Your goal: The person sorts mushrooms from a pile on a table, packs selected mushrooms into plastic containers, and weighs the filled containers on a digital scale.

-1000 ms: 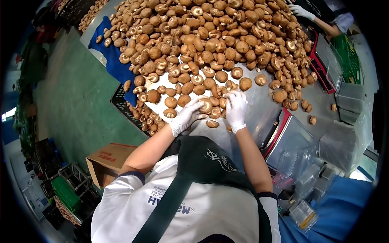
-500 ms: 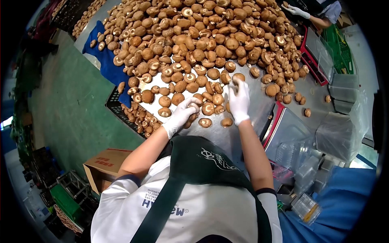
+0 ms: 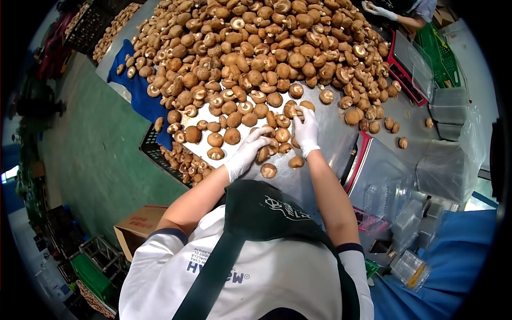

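Observation:
A large heap of brown shiitake mushrooms (image 3: 250, 48) covers the far part of the metal table. My left hand (image 3: 249, 151), in a white glove, is curled around mushrooms (image 3: 263, 153) near the front of the table; its fingers partly hide them. To the right, my gloved right hand (image 3: 306, 130) grips a mushroom (image 3: 308, 106) between thumb and fingers. Another mushroom (image 3: 290, 109) is against its fingertips. Single mushrooms lie around both hands, one of them stem side up (image 3: 269, 170) close to my apron.
A black crate (image 3: 154, 148) of mushrooms stands at the left table edge, beside a blue cloth (image 3: 140, 96). On the right are red-edged scales (image 3: 408, 66), clear plastic boxes (image 3: 442, 165) and a plastic bag. A co-worker's gloved hand (image 3: 381, 10) is at the far right.
My left hand has moved right, closer to my right hand. My right hand has shifted slightly left, still with a mushroom at its fingertips. The whole view has shifted slightly.

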A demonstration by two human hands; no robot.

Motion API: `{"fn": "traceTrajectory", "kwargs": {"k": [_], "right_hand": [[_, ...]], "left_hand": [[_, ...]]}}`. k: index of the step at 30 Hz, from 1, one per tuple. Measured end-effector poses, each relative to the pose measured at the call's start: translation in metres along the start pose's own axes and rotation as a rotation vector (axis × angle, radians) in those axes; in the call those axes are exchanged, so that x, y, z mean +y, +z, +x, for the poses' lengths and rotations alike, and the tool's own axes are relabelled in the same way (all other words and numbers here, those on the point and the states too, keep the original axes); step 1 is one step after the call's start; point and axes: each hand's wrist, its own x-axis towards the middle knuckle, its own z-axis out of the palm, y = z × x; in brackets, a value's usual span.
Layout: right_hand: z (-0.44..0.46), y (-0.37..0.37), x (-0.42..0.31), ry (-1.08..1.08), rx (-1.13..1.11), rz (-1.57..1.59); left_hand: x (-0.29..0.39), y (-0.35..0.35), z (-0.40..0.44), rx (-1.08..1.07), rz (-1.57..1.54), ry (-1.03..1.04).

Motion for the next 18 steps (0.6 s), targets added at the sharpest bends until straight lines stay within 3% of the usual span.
{"fn": "traceTrajectory", "kwargs": {"k": [2, 9, 15, 18], "right_hand": [[-0.002, 0.002, 0.005, -0.008, 0.035, 0.079], [0.002, 0.016, -0.004, -0.034, 0.024, -0.353], [0.011, 0.002, -0.001, -0.027, -0.070, -0.268], [0.008, -0.005, 0.000, 0.057, -0.050, -0.024]], "left_hand": [[-0.002, 0.000, -0.001, 0.003, 0.005, -0.007], [-0.015, -0.004, -0.003, 0.025, -0.130, -0.047], [0.004, -0.002, -0.016, -0.016, -0.414, -0.110], [-0.018, -0.018, -0.006, -0.139, -0.506, -0.097]]}}
